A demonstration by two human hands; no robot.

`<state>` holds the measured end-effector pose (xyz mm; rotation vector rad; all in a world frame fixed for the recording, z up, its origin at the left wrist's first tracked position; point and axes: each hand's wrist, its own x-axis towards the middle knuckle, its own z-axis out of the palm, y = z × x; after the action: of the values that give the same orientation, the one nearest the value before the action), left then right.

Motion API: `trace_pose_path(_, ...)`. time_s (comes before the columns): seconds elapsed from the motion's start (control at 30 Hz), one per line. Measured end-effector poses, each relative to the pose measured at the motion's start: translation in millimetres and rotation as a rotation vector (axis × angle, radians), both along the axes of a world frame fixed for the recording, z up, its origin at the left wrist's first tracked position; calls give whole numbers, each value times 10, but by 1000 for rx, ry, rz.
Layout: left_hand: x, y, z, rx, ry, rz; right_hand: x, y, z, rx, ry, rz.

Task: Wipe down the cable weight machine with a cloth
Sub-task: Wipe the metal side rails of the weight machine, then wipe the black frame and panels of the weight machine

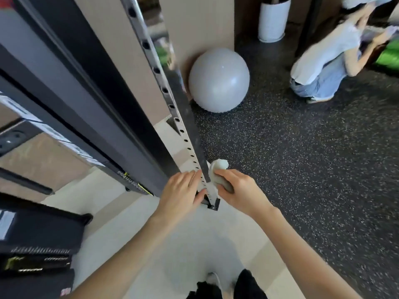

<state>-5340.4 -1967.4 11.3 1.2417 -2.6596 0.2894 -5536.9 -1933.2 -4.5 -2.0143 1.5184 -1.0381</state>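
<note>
Cloth (219,166) gripped in R hand (237,188), touching post (181,126) | L hand (181,190) flat on post

Your picture is bright, with soft, even light all over. The grey ball (219,79) has a small white shine near its top, so light comes from above. Left of the ball, the shiny post (166,67) gleams like a mirror. Right of the ball, the crouching person (323,67) is smeared and blurry. Below the ball, the cloth (218,166) looks glowing white, and a soft grey shadow (194,244) lies on the pale floor (140,212). Far left of the ball, the dark bars (101,87) lean and bend.
</note>
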Motion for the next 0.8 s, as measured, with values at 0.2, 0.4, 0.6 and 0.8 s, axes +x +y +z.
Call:
trace_pose_path(0.2,452,464,694,-168,72,246,453,-40,708,-112,31,237)
trace_pose_path(0.4,1098,993,907,-247,140,579,1223,-49,1077,-202,15,494)
trace_pose_path(0.6,1687,1644,1148,-336,112,829,2055,126,1296,-243,-12,740)
trace_pose_path(0.8,2246,2184,1301,-374,73,1069,2893,366,1412,-260,-26,946)
